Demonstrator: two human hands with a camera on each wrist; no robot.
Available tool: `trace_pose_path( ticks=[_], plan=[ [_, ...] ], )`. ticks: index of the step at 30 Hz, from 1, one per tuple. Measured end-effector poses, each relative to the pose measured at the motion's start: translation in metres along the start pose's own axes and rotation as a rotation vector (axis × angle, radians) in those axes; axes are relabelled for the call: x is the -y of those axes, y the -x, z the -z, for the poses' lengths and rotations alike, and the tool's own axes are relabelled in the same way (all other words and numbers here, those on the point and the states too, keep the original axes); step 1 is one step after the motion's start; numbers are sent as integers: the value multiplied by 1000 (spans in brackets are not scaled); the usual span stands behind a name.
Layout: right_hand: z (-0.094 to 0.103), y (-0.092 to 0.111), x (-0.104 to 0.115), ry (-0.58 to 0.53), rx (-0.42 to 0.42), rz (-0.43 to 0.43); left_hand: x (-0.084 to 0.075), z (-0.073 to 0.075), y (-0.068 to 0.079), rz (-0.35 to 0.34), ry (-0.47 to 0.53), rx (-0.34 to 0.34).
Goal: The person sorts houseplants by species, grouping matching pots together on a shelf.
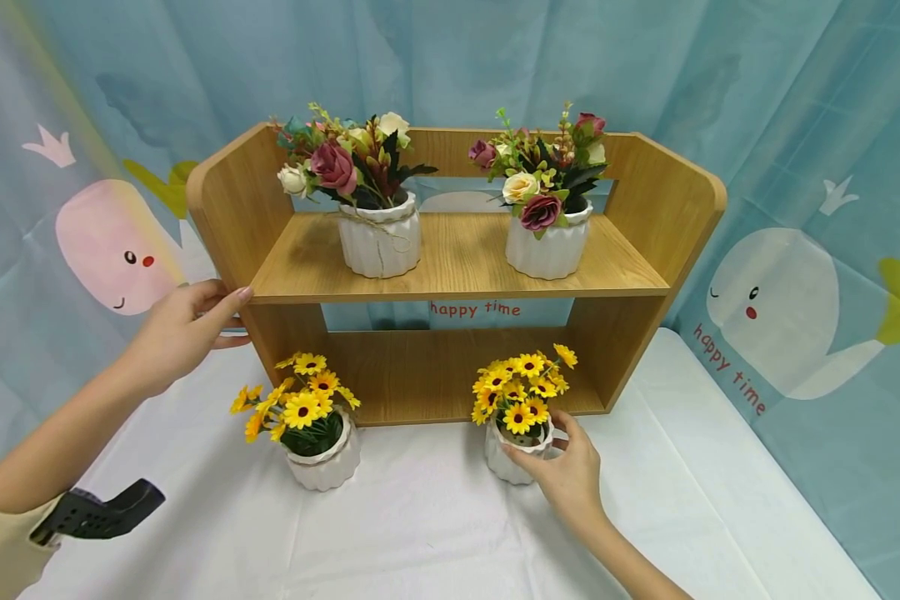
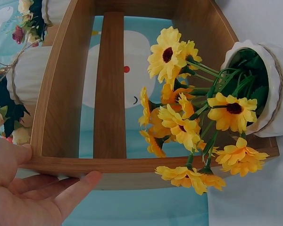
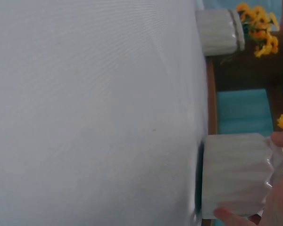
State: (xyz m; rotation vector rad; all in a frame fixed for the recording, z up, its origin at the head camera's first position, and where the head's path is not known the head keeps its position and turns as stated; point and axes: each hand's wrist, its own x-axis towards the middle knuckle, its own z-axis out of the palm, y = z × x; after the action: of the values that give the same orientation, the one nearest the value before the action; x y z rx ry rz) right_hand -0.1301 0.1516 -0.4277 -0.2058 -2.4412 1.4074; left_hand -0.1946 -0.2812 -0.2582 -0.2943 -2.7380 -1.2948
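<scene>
A two-tier wooden shelf (image 1: pixel 450 295) stands on the table. My left hand (image 1: pixel 176 329) grips the front edge of its left side panel, the thumb at the middle board's height. In the left wrist view, the fingers (image 2: pixel 80 193) lie along the panel's outer face. Low at the right, my right hand (image 1: pixel 570 475) holds a white flowerpot (image 1: pixel 506 462) of yellow daisy-like flowers by its rim and side. The right wrist view shows this ridged pot (image 3: pixel 236 174) upright, close to the tabletop. A similar pot (image 1: pixel 326 467) stands untouched before the shelf's left end, its flowers leaning left.
Two white pots, one at left (image 1: pixel 381 246) and one at right (image 1: pixel 547 250), hold mixed roses on the upper board. A white cloth (image 1: pixel 405 533) covers the table. Behind the shelf hangs a blue curtain (image 1: pixel 480 67) with cartoon whales.
</scene>
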Motion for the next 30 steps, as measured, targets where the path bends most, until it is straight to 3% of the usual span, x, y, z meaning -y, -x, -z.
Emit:
trace_pose_path(
  ticks=[15, 23, 30],
  plan=[
    [-5, -13, 18, 4, 51, 37, -1, 0, 0, -2, 13, 4],
    [-15, -26, 30, -2, 82, 96, -2, 0, 0, -4, 11, 3],
    [-26, -37, 42, -21, 126, 98, -2, 1, 0, 5, 2, 6]
  ],
)
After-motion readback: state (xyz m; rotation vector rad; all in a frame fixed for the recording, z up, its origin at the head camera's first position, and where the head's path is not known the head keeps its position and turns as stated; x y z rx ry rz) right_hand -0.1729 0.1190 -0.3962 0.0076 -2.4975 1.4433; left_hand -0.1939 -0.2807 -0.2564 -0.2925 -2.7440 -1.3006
